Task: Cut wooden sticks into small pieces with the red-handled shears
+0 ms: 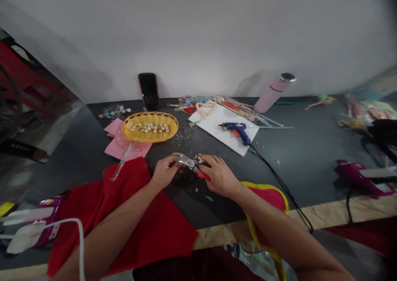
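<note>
Both my hands are together near the middle of the dark table, around a pair of shears (187,162) with a silver metal head and red handle. My left hand (164,173) is closed at the metal end, thumb and fingers pinching it. On the other side, my right hand (221,176) is wrapped about the red handle (203,174). Small pale bits show by the right fingertips, too small to name. Whitish crumbs (209,198) lie scattered on the table close by.
A yellow basket (150,138) holding several small pale pieces rests on pink paper (114,148). A blue glue gun (238,131) lies on a white board (214,130), its cord trailing right. Behind stand a phone (149,91) and a pink flask (271,94). Red cloth (130,219) drapes the front edge.
</note>
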Demonstrator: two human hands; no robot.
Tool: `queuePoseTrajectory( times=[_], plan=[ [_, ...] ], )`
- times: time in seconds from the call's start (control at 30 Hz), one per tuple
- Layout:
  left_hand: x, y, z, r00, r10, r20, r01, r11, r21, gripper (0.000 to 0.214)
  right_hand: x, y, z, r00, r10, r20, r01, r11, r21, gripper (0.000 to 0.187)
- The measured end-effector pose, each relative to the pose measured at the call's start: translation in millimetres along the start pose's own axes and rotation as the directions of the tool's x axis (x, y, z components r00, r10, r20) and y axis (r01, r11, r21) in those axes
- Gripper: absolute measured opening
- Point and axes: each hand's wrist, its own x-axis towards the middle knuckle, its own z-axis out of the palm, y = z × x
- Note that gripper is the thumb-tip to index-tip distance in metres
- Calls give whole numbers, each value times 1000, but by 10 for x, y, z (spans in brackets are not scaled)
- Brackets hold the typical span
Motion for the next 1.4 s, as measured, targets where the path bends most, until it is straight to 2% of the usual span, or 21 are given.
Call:
queuePoseTrajectory(
  times=[0.17,0.27,0.37,0.53,0.9,1.1,1.23,1.4],
  plan=[
    [6,-9,-6,999,-32,-39,35,997,71,24,10,9,-2,1000,-1,9,1,1000,-19,39],
    [2,-17,-21,1000,1,-20,2,993,122,31,10,33,-7,1000,-22,11,22,1000,-18,42],
    [2,-32,-40,999,45,11,-46,989,141,29,8,51,-16,999,-42,6,42,999,-21,41],
    [11,-70,-54,998,30,50,-34,996,82,26,14,62,-16,999,-45,8,45,999,-9,41],
    [19,-15,-21,999,-50,5,50,997,-53,14,0,51,4,1000,-25,-1,25,1000,-9,37],
    [13,-36,-16,998,-52,25,54,996,-72,15,-4,42,37,1000,-25,-11,25,1000,9,35],
    [18,-20,-9,998,-61,-9,60,995,-80,13,2,30,28,1000,-12,-5,12,1000,-1,37],
    [17,-23,-32,1000,-27,2,27,999,-20,17,16,19,4,1000,-9,-12,9,1000,-19,39]
  ],
)
